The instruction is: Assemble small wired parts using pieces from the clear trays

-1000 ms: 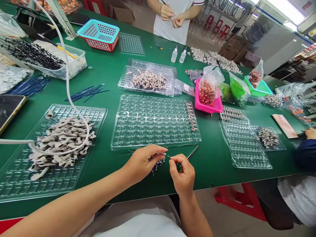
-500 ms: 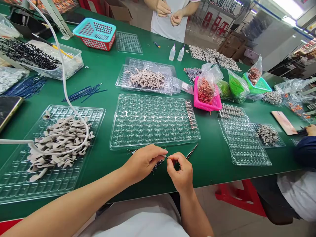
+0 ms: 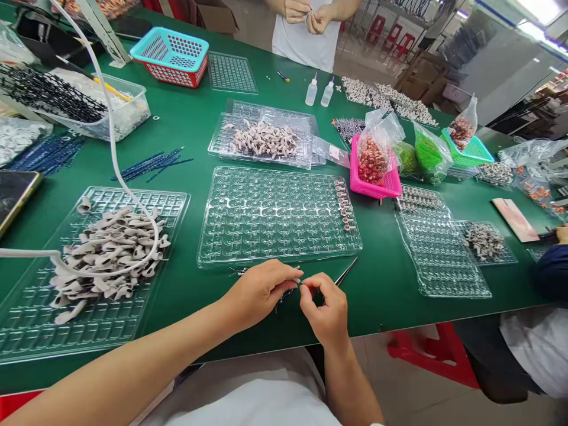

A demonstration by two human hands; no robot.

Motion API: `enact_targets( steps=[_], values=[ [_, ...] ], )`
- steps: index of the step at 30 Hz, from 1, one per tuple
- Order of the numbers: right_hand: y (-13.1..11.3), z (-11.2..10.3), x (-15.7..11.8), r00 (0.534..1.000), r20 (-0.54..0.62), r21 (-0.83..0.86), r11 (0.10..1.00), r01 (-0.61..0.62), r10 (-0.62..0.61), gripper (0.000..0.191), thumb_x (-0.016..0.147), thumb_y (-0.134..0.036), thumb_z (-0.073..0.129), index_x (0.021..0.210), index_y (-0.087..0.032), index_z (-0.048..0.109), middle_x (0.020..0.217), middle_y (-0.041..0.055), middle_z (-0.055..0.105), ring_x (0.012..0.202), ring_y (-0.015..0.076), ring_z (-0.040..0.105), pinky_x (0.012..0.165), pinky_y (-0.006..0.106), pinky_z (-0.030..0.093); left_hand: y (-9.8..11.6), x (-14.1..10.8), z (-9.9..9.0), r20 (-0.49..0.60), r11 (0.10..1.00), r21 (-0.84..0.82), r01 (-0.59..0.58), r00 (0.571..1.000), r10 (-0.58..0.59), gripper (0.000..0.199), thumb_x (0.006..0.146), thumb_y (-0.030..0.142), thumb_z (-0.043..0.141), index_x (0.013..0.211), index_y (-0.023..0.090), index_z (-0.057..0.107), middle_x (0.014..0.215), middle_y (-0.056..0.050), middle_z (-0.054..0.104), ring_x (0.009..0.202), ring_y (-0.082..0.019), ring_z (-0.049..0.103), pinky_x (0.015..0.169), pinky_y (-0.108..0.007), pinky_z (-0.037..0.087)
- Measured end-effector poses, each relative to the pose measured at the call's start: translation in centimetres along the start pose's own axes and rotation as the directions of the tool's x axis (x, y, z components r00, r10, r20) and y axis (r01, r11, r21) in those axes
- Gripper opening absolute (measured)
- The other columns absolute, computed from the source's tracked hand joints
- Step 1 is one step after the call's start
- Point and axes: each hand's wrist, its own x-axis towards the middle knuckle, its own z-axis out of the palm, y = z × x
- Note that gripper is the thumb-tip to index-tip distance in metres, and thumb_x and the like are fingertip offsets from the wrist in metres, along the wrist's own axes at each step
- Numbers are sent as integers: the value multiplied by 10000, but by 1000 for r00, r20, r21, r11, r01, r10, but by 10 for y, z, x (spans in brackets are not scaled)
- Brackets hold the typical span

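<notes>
My left hand is closed, its thumb and forefinger pinching something tiny and pale. Close beside it, my right hand pinches a small dark piece that touches or nearly touches the left fingertips. Details between the fingers are too small to make out. Under and behind my left hand lie thin dark parts, mostly hidden. Tweezers rest on the green table just behind my right hand. Beyond both hands lies a clear moulded tray, with a column of small beige parts along its right side.
A tray at left bears a heap of beige parts, crossed by a white cable. Farther back are stacked trays, a pink basket, two bottles and a blue-red basket. One person stands opposite; another's sleeve is at right.
The view has shifted slightly. My hands stay almost in place, still pinching. The hands of the person opposite have moved up a little in view.
</notes>
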Motion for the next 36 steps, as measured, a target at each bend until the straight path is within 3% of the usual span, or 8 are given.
enact_targets(
  steps=[8,14,24,36],
  values=[
    [1,2,0,997,-40,42,997,61,-59,134,911,-153,578,979,-228,665,852,32,696,764,161,632,711,313,498,0,0,3,-11,1000,-10,7,1000,-8,224,941,211,552,1119,205,690,966,-70,745,897,-200,674,820,-317,529],
    [-1,-1,-1,997,-48,28,998,59,-57,127,914,-154,578,981,-226,658,856,34,688,776,159,630,708,311,504,8,0,0,61,985,-69,156,986,-152,324,921,235,571,1240,214,623,1072,-69,728,961,-214,668,868,-338,525],
    [-2,-3,-3,988,-108,149,980,128,-113,270,892,-106,600,1118,-249,635,893,24,673,787,150,625,696,300,522,17,2,-11,99,919,-256,300,954,-284,190,918,289,584,1060,236,699,993,-8,741,896,-173,679,777,-262,533],
    [-1,-2,-4,985,-119,130,982,140,-124,239,874,-66,614,1033,-240,654,852,7,683,769,139,620,712,304,492,12,0,-7,17,961,-233,149,989,-149,180,909,191,594,1043,222,711,956,-9,735,863,-149,676,762,-242,524]
  ],
)
